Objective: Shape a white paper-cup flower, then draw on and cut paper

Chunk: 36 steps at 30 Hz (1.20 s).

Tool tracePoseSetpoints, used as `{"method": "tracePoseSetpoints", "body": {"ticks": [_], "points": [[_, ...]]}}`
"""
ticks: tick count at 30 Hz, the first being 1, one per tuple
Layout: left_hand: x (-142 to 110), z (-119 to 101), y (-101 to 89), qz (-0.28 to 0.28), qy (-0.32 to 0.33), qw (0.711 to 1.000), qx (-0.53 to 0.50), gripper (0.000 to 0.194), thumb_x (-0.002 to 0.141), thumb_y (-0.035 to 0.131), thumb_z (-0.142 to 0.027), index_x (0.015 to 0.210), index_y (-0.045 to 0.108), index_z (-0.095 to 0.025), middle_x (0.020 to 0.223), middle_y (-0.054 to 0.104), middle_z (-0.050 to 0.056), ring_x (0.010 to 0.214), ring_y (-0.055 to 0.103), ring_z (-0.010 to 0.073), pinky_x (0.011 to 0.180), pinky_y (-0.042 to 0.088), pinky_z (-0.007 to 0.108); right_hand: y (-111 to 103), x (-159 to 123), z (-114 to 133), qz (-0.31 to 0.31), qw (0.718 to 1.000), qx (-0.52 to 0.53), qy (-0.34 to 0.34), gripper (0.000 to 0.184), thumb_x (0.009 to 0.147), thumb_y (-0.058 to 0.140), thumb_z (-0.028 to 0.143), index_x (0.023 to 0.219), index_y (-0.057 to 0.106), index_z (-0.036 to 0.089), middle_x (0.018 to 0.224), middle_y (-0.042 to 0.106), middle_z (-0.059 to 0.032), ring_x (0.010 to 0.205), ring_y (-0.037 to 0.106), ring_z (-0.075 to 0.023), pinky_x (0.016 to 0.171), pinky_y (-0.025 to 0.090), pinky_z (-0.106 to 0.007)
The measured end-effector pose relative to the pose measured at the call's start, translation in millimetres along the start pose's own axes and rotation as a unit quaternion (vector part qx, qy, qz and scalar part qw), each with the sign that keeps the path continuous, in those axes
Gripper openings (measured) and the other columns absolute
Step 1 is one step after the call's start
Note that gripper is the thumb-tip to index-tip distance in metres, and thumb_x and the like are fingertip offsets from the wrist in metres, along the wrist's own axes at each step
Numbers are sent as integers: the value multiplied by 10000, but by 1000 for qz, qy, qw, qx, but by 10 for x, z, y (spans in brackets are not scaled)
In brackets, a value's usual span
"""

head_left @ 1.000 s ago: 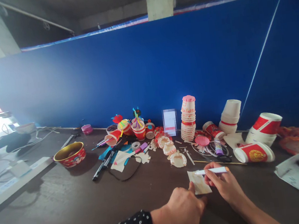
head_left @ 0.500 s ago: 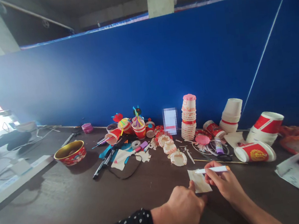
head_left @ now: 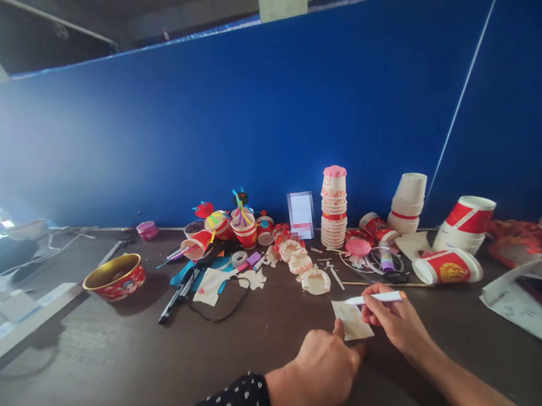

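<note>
Fingers of L hand point(head_left: 327, 367) mostly curled, one digit on lower-L edge of small paper point(head_left: 354, 324), which lies flat on tabletop point(head_left: 221, 360); pinching or just pressing, can't tell. Fingers of R hand point(head_left: 399, 325) grip white pen point(head_left: 384, 297), tip over paper's upper part; contact unclear. Vs. earlier frame: whole view shifted a bit L & up; hands, pen & paper keep same layout relative to each other.

Containers, L to R: red bowl point(head_left: 118, 286) w/ gold inside, something brownish in it, can't ID; small pink tub point(head_left: 147, 231), contents unclear; red cup point(head_left: 199, 243) tipped on its side, thin sticks point(head_left: 172, 258) poking out; upright red-&-white cup point(head_left: 246, 237) w/ coloured strips point(head_left: 240, 212) sticking up; tall inverted cup stack point(head_left: 334, 215), nested, pink cap on top; white cup stack point(head_left: 408, 202), also inverted; leaning red-&-white stack point(head_left: 466, 225); cup w/ gold emblem point(head_left: 449, 268) on its side just in front.
</note>
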<state>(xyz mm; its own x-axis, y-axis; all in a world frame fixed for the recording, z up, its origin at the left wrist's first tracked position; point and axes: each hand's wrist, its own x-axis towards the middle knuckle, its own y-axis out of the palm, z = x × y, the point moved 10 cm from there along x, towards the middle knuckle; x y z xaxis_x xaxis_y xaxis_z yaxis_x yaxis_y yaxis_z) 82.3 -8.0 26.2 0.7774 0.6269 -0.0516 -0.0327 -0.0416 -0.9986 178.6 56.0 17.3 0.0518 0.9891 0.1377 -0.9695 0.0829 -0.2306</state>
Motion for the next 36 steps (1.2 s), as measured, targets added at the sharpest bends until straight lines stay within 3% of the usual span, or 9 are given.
{"method": "tracePoseSetpoints", "body": {"ticks": [9, 18, 24, 36], "points": [[2, 6, 30, -2, -2, 1000, 7, 260, 834, 308, -258, 970, 522, -197, 1042, 565, 163, 643, 620, 202, 516, 490, 308, 23, 1, -12, 11, 1000, 5, 3, 283, 745, 491, 447, 764, 523, 167, 540, 522, 30, 487, 495, -105, 508, 442, -234], [5, 3, 36, -2, 2, 1000, 12, 283, 839, 283, -248, 999, 510, -193, 1074, 542, 198, 652, 626, 221, 503, 481, 310, -96, -17, 9, -36, 999, 13, -3, 289, 716, 527, 460, 785, 528, 179, 589, 549, 10, 556, 552, -137, 585, 507, -280], [9, 24, 48, 4, -8, 1000, 10, 277, 844, 286, -268, 985, 516, -205, 1058, 546, 164, 606, 619, 198, 503, 481, 300, -93, -25, 50, -40, 999, -13, -8, 278, 688, 558, 455, 752, 529, 185, 583, 560, 14, 550, 565, -145, 566, 510, -276], [12, 15, 122, 9, -4, 999, 31, 404, 853, 310, -244, 1253, 338, -201, 1190, 449, 236, 742, 625, 233, 581, 487, 326, -82, 10, -55, -36, 999, -15, 8, 259, 710, 521, 457, 719, 519, 198, 540, 542, 17, 505, 558, -144, 516, 498, -255]]}}
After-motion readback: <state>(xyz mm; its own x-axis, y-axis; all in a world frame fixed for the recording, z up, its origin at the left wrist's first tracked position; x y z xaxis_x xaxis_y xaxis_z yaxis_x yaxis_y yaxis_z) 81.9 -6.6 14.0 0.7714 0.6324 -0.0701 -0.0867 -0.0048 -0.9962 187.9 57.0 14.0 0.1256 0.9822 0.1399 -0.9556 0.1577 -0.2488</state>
